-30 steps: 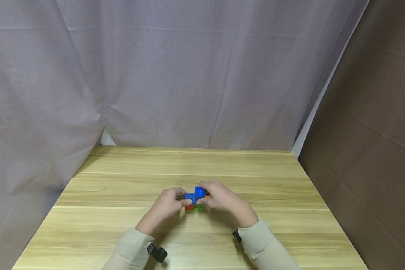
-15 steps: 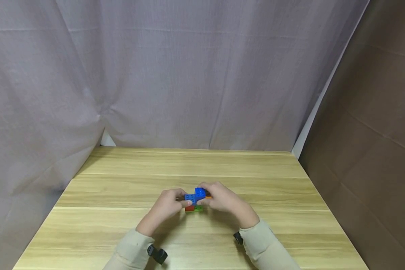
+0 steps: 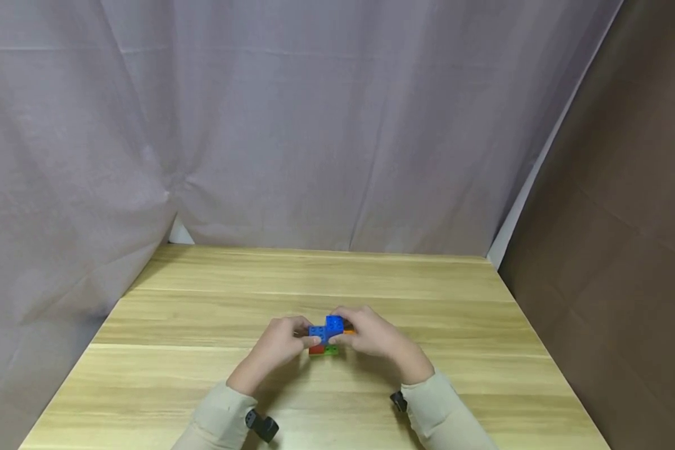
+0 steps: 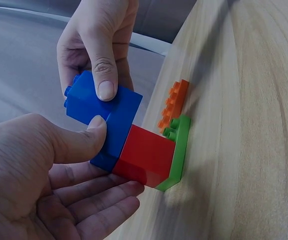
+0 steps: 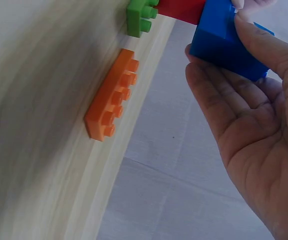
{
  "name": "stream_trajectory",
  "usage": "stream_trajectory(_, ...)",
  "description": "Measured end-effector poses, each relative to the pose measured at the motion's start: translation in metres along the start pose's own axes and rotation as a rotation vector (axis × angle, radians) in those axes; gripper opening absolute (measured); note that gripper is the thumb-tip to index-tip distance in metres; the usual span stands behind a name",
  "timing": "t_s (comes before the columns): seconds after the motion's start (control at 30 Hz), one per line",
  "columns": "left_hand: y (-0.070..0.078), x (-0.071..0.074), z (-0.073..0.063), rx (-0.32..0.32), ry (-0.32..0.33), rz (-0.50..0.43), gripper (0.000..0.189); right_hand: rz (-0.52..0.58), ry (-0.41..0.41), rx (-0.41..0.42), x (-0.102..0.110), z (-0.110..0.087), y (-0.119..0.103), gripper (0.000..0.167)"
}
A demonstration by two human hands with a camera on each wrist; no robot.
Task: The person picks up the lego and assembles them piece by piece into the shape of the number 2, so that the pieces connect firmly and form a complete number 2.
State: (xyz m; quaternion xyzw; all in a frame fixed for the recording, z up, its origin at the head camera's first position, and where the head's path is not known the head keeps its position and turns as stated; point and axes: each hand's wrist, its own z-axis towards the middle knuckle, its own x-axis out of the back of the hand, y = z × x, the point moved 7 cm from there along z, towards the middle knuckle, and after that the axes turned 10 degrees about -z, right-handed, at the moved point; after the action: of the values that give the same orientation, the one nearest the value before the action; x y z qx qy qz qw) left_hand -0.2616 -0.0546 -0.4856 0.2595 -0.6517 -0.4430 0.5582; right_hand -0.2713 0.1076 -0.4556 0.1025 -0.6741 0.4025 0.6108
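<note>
Two blue toy building bricks top a small stack in the head view. My left hand (image 3: pixel 278 344) pinches the lower blue brick (image 4: pixel 116 135), its thumb across one face. Offset to the right above it is the upper blue brick (image 3: pixel 334 324), which my right hand (image 3: pixel 374 334) holds between thumb and fingers. Under the lower blue brick sits a red brick (image 4: pixel 146 155), which rests on a flat green brick (image 4: pixel 181 152) on the table. Fingers of the left hand lie along the red brick's side. The far faces of the bricks are hidden.
An orange studded brick (image 5: pixel 106 102) lies on the wooden table (image 3: pixel 326 400) beside the green one, below the right hand. Grey curtain (image 3: pixel 315 125) hangs behind the table, and a brown one (image 3: pixel 613 250) stands at its right edge.
</note>
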Motion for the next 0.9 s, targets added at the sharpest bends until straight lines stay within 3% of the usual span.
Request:
stream_trajectory(0.43,-0.002,-0.002,0.0,0.002,-0.007,-0.014,0.022,0.096,0.018,0.007,-0.003,-0.004,0.006,0.035)
stream_trajectory(0.67,-0.002,-0.002,0.0,0.001,-0.005,-0.008,0.024,0.021,0.0,-0.008,-0.002,-0.007,0.015,0.047)
stream_trajectory(0.9,-0.003,-0.002,0.0,0.023,-0.006,-0.014,0.024,-0.043,0.011,-0.127,0.002,-0.014,0.044,0.049)
